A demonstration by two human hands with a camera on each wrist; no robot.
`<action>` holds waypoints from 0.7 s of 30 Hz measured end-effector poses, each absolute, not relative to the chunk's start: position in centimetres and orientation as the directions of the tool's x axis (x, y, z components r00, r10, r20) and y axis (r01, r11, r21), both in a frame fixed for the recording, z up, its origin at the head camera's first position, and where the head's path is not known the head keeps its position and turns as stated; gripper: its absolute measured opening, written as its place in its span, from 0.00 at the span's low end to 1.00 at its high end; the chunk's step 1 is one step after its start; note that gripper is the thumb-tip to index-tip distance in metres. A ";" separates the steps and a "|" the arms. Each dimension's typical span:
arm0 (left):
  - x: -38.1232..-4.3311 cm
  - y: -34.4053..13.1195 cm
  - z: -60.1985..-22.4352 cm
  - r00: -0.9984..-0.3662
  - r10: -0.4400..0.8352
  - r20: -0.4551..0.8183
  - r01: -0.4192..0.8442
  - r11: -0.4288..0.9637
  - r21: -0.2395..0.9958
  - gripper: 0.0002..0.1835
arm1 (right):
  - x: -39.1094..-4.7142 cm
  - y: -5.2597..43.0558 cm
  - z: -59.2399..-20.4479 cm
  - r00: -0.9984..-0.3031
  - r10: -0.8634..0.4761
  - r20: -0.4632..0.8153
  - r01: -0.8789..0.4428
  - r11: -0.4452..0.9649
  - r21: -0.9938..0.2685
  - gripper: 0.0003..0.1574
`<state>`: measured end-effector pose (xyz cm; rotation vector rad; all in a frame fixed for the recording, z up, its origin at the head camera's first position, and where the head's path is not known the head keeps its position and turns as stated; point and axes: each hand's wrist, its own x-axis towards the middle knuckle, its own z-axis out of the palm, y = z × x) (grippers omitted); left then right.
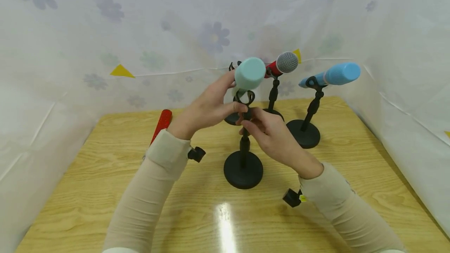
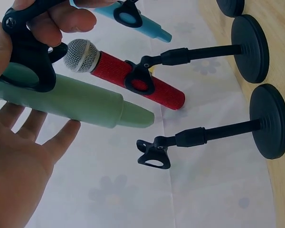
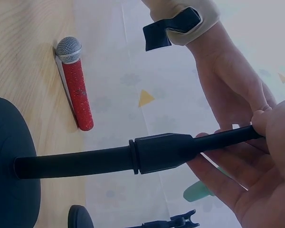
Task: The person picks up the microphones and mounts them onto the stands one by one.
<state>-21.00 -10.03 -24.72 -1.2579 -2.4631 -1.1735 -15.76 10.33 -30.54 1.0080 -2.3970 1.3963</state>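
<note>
A pale green microphone (image 1: 250, 74) sits in the black clip (image 2: 31, 71) atop a desk stand (image 1: 243, 170), its thick end toward me in the head view. My left hand (image 1: 211, 104) holds the microphone, fingers along its far side and thumb at the clip. Just below the clip, my right hand (image 1: 277, 138) pinches the upper part of the stand's pole (image 3: 228, 137) between thumb and fingers. The stand's round base rests on the table. In the left wrist view the microphone's narrow tail points toward the other stands.
Behind stand a bare-clip stand (image 2: 154, 154), a stand with a red microphone (image 1: 271, 69) and, at right, one with a blue microphone (image 1: 341, 74). Another red glittery microphone (image 3: 78, 92) lies on the wooden table (image 1: 105, 167) at left. A flower-printed sheet (image 1: 168, 22) encloses the table's back and sides.
</note>
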 end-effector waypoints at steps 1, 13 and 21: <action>-20.9 -10.0 -24.7 -0.638 0.631 0.441 0.742 0.350 0.572 0.42 | -15.7 10.3 -30.5 -0.750 -0.460 0.475 -0.640 0.327 -0.695 0.11; -20.7 -9.9 -24.8 -0.556 0.651 0.516 0.826 0.367 0.428 0.39 | -15.6 10.3 -30.5 -0.751 -0.457 0.477 -0.641 0.331 -0.693 0.11; -20.5 -9.8 -25.5 -0.542 0.643 0.541 0.839 0.386 0.383 0.33 | -15.7 10.1 -30.6 -0.726 -0.452 0.518 -0.675 0.325 -0.662 0.10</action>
